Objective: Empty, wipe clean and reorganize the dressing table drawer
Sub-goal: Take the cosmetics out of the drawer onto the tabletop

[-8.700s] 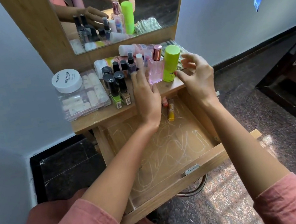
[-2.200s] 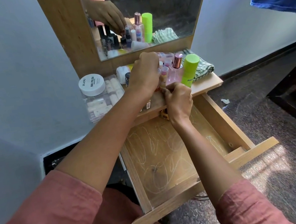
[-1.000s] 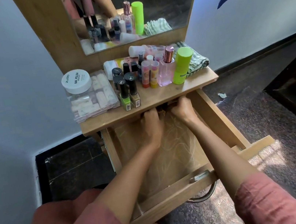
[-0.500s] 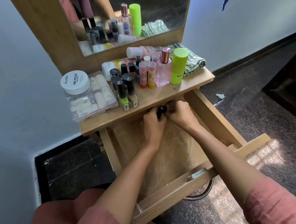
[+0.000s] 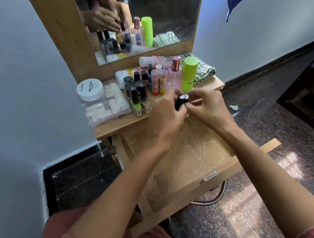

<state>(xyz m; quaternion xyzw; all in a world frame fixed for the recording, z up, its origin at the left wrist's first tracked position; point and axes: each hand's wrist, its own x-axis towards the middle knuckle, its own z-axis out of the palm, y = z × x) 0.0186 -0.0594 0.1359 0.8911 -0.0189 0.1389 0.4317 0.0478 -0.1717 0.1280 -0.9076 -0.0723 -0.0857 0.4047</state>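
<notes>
The wooden drawer (image 5: 217, 173) is pulled out, and its scribbled bottom holds nothing I can see. Above its back edge, both hands meet on a small black cosmetic tube (image 5: 181, 101) with a pale cap end. My left hand (image 5: 168, 115) grips the tube's body. My right hand (image 5: 206, 105) pinches its top end. On the tabletop (image 5: 116, 128) stand nail polish bottles (image 5: 139, 99), lip balm tubes (image 5: 159, 83), a pink perfume bottle (image 5: 175, 75) and a lime green bottle (image 5: 189, 74).
A white jar of nail polish remover pads (image 5: 90, 89) sits on a clear plastic case (image 5: 107, 106) at the left. A folded green checked cloth (image 5: 204, 70) lies at the back right. The mirror (image 5: 146, 12) rises behind. A metal stool leg (image 5: 214, 197) shows under the drawer.
Both hands have come up from the back of the drawer to tabletop height, bringing the small black tube with them. Earlier, lip balm tubes were stood on the tabletop.
</notes>
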